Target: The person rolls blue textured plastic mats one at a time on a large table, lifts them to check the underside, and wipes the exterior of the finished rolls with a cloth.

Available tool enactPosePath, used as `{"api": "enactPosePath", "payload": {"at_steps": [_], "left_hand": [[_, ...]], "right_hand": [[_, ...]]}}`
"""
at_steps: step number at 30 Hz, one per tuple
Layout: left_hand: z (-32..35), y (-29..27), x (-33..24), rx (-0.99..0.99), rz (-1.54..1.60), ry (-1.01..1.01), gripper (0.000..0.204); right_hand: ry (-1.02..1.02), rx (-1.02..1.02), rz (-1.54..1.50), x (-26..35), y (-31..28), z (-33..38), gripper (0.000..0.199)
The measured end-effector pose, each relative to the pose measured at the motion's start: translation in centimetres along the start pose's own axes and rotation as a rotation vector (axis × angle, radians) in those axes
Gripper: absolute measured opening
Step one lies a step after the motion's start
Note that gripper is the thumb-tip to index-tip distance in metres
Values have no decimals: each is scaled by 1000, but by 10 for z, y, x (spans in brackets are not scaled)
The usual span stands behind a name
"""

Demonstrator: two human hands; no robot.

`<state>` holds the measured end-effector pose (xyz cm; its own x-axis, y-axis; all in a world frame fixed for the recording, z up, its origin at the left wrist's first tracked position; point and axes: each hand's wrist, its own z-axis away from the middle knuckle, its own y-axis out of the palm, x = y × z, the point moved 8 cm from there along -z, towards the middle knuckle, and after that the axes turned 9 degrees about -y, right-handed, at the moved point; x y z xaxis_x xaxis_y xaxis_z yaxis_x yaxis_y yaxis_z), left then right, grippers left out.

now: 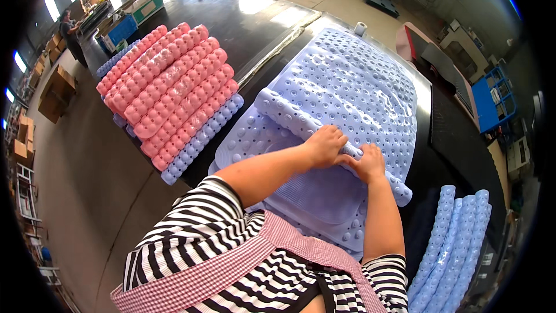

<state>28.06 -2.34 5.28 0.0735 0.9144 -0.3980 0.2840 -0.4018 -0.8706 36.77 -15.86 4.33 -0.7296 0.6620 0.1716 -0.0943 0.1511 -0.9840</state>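
Before me lies a stack of periwinkle-blue bath mats [359, 75], studded with round suction cups. The near end of the top mat is curled into a roll [292, 115] lying crosswise over the stack. My left hand [326, 146] is closed over the middle of this roll, its fingers curled on top. Just to its right, my right hand [370, 163] grips the same roll, its thumb close to the left hand. Under the roll, toward me, the smoother face of another blue mat [324, 194] shows.
Rolled pink mats [174, 81] with a few blue rolls lie piled on the left of the dark table [231, 8]. Several blue rolls [454, 243] lie at the right. A small white roll [360, 28] stands beyond the stack. A person [70, 35] stands far left near boxes.
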Motion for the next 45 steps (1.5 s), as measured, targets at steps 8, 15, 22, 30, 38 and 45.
{"api": "enactPosePath", "payload": {"at_steps": [8, 15, 22, 30, 38, 45], "left_hand": [[-46, 7, 13, 441, -194, 21, 103], [-68, 17, 32, 519, -183, -15, 90], [-46, 3, 19, 315, -198, 36, 72], [142, -17, -44, 180, -103, 29, 82], [171, -23, -60, -94, -18, 159, 86], [85, -7, -65, 142, -96, -37, 66]], "right_hand": [[-87, -378, 55, -12, 9, -9, 66], [-95, -196, 78, 18, -14, -10, 92], [-174, -218, 135, 12, -19, -7, 62], [-427, -264, 49, 109, -7, 154, 55], [-291, -53, -95, 97, -11, 115, 73], [-208, -132, -362, 34, -30, 66, 57]]}}
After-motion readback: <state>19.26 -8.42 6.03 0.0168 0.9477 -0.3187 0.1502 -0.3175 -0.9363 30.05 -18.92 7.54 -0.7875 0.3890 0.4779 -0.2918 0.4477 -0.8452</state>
